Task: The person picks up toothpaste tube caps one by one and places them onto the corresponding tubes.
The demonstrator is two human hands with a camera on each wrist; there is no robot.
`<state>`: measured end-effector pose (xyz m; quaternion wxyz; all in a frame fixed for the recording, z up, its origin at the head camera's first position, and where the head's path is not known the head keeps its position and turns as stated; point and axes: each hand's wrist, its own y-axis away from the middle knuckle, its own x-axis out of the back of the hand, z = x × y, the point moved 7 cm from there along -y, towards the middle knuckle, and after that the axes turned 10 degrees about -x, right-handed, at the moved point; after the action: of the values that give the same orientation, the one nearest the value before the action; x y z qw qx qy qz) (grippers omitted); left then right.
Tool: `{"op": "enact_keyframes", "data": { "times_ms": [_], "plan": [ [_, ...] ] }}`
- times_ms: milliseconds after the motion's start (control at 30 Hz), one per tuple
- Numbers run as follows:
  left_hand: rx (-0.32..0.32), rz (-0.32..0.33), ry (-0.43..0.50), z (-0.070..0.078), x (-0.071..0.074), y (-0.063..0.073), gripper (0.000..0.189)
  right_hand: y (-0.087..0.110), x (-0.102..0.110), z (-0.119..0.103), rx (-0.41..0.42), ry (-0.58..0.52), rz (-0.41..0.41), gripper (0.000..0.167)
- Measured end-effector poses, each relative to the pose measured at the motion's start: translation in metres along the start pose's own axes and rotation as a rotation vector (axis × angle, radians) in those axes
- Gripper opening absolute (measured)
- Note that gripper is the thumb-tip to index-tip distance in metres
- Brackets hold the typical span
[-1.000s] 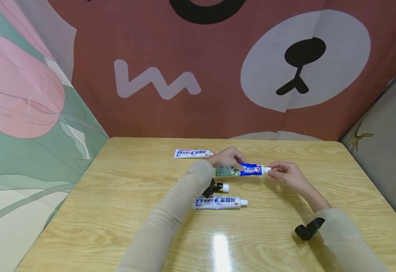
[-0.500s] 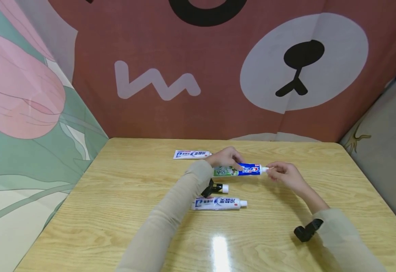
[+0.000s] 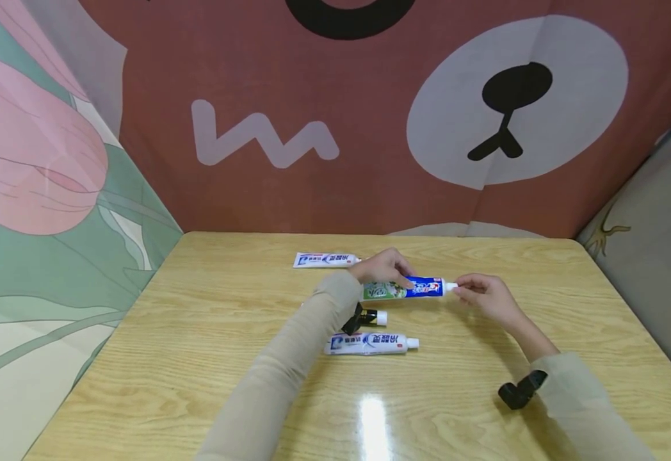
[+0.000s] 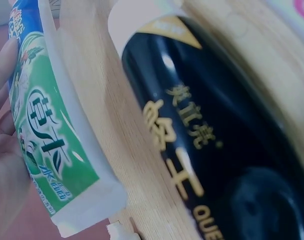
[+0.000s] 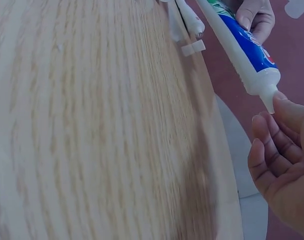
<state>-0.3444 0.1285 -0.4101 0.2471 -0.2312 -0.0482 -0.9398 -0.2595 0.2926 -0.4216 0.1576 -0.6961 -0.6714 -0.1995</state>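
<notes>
Almost nothing has changed: the left grip (image 3: 386, 266) still holds the toothpaste tube (image 3: 428, 287), the right grip (image 3: 488, 296) pinches its cap (image 3: 449, 287) at 3 o'clock, seemingly not off yet

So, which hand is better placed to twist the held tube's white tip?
Probably the right hand: its thumb is at the white tip, while the left hand grips the blue-and-green tube.

We note left arm (image 3: 274, 374) and right arm (image 3: 595, 403) extended forward, sleeved to the wrist. Left hand (image 3: 383, 266): thumb and fingers gripping. Right hand (image 3: 488, 298): thumb and finger pinching, other fingers curled.
</notes>
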Motion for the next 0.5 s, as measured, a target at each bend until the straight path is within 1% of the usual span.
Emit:
{"op": "enact_keyframes", "data": {
  "times_ms": [333,433,500],
  "plan": [
    [0.039,0.033,0.008,-0.0070,0.0007,-0.0015,0.020,-0.0036,-0.0040,0.0028,-0.022,0.060,0.004,0.027],
    [0.032,0.035,-0.031,-0.0082,0.0001,-0.0021,0.021,-0.0052,-0.0057,0.0052,-0.025,0.061,0.018,0.025],
    [0.018,0.033,-0.078,-0.0078,0.0002,-0.0023,0.021,-0.0064,-0.0078,0.0065,-0.024,0.061,0.029,0.024]
  ]
}}
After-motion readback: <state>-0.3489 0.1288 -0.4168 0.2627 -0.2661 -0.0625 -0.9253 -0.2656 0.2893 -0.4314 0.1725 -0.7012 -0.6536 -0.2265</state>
